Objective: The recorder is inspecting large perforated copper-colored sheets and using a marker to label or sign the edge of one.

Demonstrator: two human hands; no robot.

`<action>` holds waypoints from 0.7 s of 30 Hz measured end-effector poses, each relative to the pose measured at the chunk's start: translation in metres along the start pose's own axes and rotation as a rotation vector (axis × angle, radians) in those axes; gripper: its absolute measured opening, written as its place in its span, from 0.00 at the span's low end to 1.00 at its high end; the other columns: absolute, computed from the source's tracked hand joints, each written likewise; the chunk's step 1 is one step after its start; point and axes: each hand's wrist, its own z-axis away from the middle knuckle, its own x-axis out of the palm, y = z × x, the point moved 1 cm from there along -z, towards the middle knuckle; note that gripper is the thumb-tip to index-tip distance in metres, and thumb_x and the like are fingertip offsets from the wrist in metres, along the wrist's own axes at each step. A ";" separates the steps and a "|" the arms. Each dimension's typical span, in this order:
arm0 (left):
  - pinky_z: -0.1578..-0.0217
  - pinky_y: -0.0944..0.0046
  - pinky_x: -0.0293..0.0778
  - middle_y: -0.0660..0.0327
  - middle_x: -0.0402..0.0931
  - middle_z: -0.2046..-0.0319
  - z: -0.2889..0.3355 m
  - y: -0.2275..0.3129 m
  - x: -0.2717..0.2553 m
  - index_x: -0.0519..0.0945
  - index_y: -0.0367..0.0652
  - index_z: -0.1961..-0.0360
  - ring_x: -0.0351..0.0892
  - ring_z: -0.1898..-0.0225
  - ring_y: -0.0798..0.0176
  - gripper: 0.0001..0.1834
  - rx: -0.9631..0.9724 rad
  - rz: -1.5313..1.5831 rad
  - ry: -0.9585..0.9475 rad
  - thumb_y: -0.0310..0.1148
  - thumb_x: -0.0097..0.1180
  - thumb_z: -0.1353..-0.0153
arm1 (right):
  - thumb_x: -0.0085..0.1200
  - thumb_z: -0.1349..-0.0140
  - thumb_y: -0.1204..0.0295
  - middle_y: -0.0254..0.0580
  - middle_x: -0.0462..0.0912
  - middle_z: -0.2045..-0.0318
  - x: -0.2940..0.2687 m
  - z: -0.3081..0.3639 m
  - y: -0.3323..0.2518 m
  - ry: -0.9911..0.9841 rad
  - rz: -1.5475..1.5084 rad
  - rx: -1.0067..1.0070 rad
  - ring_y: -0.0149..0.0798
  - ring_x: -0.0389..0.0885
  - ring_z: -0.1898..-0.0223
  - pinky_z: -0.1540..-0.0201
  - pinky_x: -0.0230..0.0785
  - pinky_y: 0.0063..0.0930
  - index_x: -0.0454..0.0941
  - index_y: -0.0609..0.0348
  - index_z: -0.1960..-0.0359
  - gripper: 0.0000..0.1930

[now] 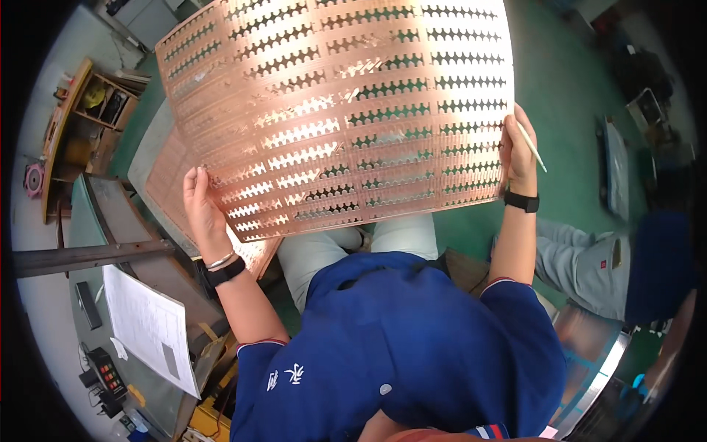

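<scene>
A large copper-coloured sheet (342, 127) with rows of toothed cut-outs is held up in front of me, tilted and slightly bowed. My left hand (203, 212) is closed on its lower left edge, the thumb behind the sheet. On the right edge my right hand (520, 151) grips it too, its fingers partly hidden. A thin white pen-like stick (532, 147) sticks out from that hand, pointing down and to the right. Beneath the sheet's left side, more copper-coloured sheet (175, 177) lies on a surface.
At left stands a bench with paper sheets (147, 317), a black control box (105, 372) and a metal bar (96, 256). A wooden shelf (81, 125) is farther back. Another person in grey trousers (578, 265) is close on my right, near a copper-coloured stack (589, 346).
</scene>
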 end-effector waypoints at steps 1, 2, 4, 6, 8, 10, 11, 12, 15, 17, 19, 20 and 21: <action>0.59 0.74 0.68 0.66 0.75 0.67 0.000 0.000 -0.003 0.73 0.43 0.62 0.73 0.62 0.73 0.05 0.011 -0.011 0.024 0.26 0.53 0.41 | 0.49 0.37 0.66 0.30 0.77 0.66 0.000 0.001 0.000 0.005 0.014 0.008 0.16 0.65 0.74 0.73 0.56 0.08 0.67 0.69 0.47 0.21; 0.59 0.74 0.68 0.66 0.75 0.67 -0.001 0.000 -0.005 0.73 0.42 0.63 0.73 0.62 0.73 0.05 0.023 -0.021 0.050 0.26 0.54 0.41 | 0.49 0.37 0.66 0.30 0.77 0.66 0.002 0.000 0.000 0.012 0.018 0.008 0.16 0.65 0.74 0.73 0.56 0.08 0.67 0.69 0.47 0.21; 0.59 0.73 0.68 0.66 0.74 0.67 -0.003 -0.002 -0.009 0.73 0.43 0.62 0.73 0.63 0.73 0.06 0.011 -0.007 0.053 0.26 0.54 0.41 | 0.50 0.38 0.65 0.29 0.76 0.67 0.003 -0.001 0.003 0.002 0.046 0.000 0.15 0.61 0.76 0.74 0.53 0.08 0.67 0.69 0.47 0.22; 0.60 0.73 0.67 0.67 0.74 0.67 0.001 0.002 -0.007 0.73 0.43 0.62 0.72 0.64 0.72 0.06 0.036 -0.001 0.030 0.26 0.53 0.41 | 0.49 0.37 0.66 0.34 0.77 0.63 0.006 -0.001 -0.002 -0.003 0.021 0.007 0.19 0.69 0.70 0.68 0.61 0.11 0.66 0.70 0.46 0.22; 0.60 0.72 0.67 0.67 0.73 0.67 0.001 0.002 -0.008 0.73 0.43 0.62 0.71 0.64 0.72 0.06 0.033 0.015 0.026 0.26 0.54 0.41 | 0.47 0.36 0.68 0.43 0.76 0.55 0.013 0.000 -0.010 -0.040 -0.022 0.000 0.27 0.74 0.58 0.56 0.66 0.18 0.64 0.71 0.45 0.22; 0.59 0.71 0.66 0.67 0.73 0.67 0.002 0.004 -0.007 0.73 0.43 0.63 0.71 0.63 0.71 0.06 0.045 -0.015 0.024 0.26 0.54 0.41 | 0.45 0.36 0.69 0.48 0.72 0.50 0.005 -0.001 -0.009 -0.108 -0.049 0.014 0.34 0.72 0.49 0.46 0.63 0.25 0.62 0.72 0.44 0.22; 0.59 0.71 0.66 0.67 0.72 0.68 0.002 0.005 -0.006 0.73 0.43 0.63 0.71 0.63 0.71 0.05 0.052 -0.043 0.056 0.27 0.54 0.41 | 0.45 0.36 0.70 0.48 0.72 0.50 0.006 -0.002 -0.009 -0.129 -0.058 0.014 0.34 0.72 0.49 0.46 0.63 0.25 0.62 0.72 0.44 0.22; 0.59 0.71 0.66 0.67 0.72 0.68 0.002 0.005 -0.006 0.73 0.43 0.63 0.71 0.63 0.71 0.05 0.066 -0.041 0.057 0.27 0.54 0.41 | 0.45 0.36 0.70 0.48 0.72 0.50 0.007 -0.004 -0.009 -0.151 -0.068 0.013 0.34 0.72 0.50 0.47 0.63 0.25 0.62 0.72 0.44 0.22; 0.60 0.74 0.65 0.68 0.73 0.68 0.005 0.006 -0.008 0.73 0.44 0.65 0.70 0.65 0.73 0.04 0.073 0.034 0.069 0.27 0.54 0.41 | 0.44 0.36 0.71 0.48 0.73 0.51 0.005 -0.005 -0.012 -0.168 -0.033 0.012 0.35 0.72 0.50 0.46 0.63 0.26 0.63 0.73 0.45 0.21; 0.60 0.74 0.65 0.68 0.73 0.69 0.011 0.010 -0.004 0.73 0.45 0.65 0.70 0.65 0.73 0.04 0.100 0.043 0.083 0.27 0.54 0.41 | 0.44 0.36 0.71 0.48 0.74 0.51 0.003 -0.004 -0.012 -0.165 -0.003 0.036 0.34 0.72 0.50 0.47 0.63 0.26 0.64 0.73 0.46 0.20; 0.61 0.75 0.66 0.69 0.73 0.69 0.015 0.013 -0.001 0.73 0.45 0.66 0.71 0.65 0.74 0.03 0.107 0.059 0.082 0.27 0.54 0.41 | 0.44 0.36 0.71 0.47 0.74 0.52 0.005 -0.003 -0.014 -0.158 0.007 0.018 0.34 0.73 0.51 0.47 0.63 0.25 0.64 0.72 0.46 0.20; 0.61 0.75 0.66 0.69 0.73 0.69 0.018 0.016 0.002 0.73 0.45 0.66 0.71 0.65 0.74 0.03 0.129 0.066 0.088 0.27 0.54 0.41 | 0.45 0.36 0.71 0.46 0.75 0.53 0.005 -0.003 -0.015 -0.138 0.022 0.012 0.33 0.73 0.51 0.48 0.63 0.24 0.65 0.72 0.46 0.20; 0.60 0.75 0.66 0.68 0.74 0.69 0.021 0.017 0.006 0.73 0.45 0.65 0.71 0.65 0.74 0.03 0.133 0.086 0.085 0.27 0.54 0.41 | 0.46 0.37 0.69 0.44 0.76 0.54 0.000 -0.002 -0.013 -0.126 0.093 0.033 0.32 0.73 0.53 0.49 0.63 0.23 0.66 0.70 0.47 0.20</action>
